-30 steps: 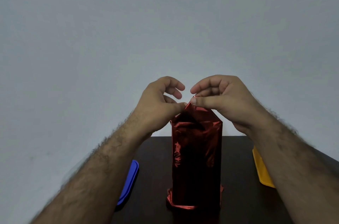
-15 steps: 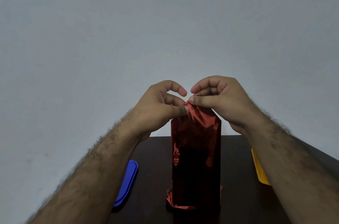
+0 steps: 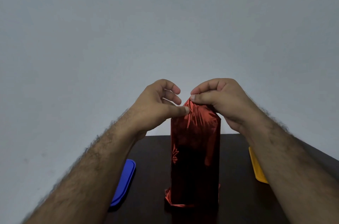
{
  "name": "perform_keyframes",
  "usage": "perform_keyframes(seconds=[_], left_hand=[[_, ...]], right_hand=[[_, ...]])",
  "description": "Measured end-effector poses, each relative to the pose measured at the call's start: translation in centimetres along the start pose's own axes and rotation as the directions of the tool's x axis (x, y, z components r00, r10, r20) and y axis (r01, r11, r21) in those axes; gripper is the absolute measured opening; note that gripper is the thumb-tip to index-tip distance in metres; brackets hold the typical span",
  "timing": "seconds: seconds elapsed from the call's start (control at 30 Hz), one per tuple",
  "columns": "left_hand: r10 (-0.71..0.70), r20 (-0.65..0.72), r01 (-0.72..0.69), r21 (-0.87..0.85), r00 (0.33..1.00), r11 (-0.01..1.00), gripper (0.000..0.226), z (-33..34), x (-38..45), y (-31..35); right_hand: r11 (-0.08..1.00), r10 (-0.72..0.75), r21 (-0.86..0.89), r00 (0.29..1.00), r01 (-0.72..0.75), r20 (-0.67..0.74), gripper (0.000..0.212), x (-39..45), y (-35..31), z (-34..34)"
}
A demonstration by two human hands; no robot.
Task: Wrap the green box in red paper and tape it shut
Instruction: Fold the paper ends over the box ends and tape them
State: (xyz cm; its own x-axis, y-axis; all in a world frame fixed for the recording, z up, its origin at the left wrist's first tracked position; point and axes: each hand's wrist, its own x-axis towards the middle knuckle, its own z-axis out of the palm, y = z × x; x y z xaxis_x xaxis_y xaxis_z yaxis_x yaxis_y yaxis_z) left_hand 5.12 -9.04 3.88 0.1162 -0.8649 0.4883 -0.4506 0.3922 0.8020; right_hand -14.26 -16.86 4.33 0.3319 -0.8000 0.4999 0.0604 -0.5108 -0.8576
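A tall upright package in red paper (image 3: 195, 152) stands mid-desk (image 3: 152, 183), both hands meeting at its peak; open dark desk lies on either side, bounded by a blue lid (image 3: 124, 183) at left and a yellow tray (image 3: 256, 166) at right, wall (image 3: 165, 21) close behind

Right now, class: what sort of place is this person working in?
Probably a plain indoor room: a dark table against a bare grey wall, with blue and yellow trays flanking the red-wrapped box.
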Motion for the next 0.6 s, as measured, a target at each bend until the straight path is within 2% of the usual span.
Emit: perform_keyframes(seconds=[0.1,0.27,0.4,0.5,0.6], left_hand=[[-0.015,0.077,0.016,-0.007,0.997,1.0,0.04,-0.1,-0.1,0.0],[-0.031,0.097,0.036,-0.051,0.995,0.998,0.034,0.1,0.0,-0.4],[-0.046,0.11,0.055,-0.082,0.993,0.995,0.035,0.2,0.2,-0.6],[-0.056,0.067,0.06,-0.055,0.996,0.997,0.035,0.4,0.2,-0.6],[-0.021,-0.044,0.026,0.118,0.999,0.993,0.036,0.7,0.2,-0.9]], right_hand=[[1.0,-0.004,0.017,1.0,0.004,-0.025,0.01,0.2,0.3,0.1],[0.999,-0.04,-0.001,0.999,0.04,0.017,0.011,0.4,0.6,-0.2],[1.0,-0.008,-0.011,1.0,0.008,0.029,0.008,0.8,1.5,-0.4],[1.0,0.015,-0.024,0.999,-0.015,0.03,0.007,1.1,2.5,-0.2],[0.999,0.044,-0.016,0.998,-0.043,0.048,0.008,1.4,3.4,-0.1]])
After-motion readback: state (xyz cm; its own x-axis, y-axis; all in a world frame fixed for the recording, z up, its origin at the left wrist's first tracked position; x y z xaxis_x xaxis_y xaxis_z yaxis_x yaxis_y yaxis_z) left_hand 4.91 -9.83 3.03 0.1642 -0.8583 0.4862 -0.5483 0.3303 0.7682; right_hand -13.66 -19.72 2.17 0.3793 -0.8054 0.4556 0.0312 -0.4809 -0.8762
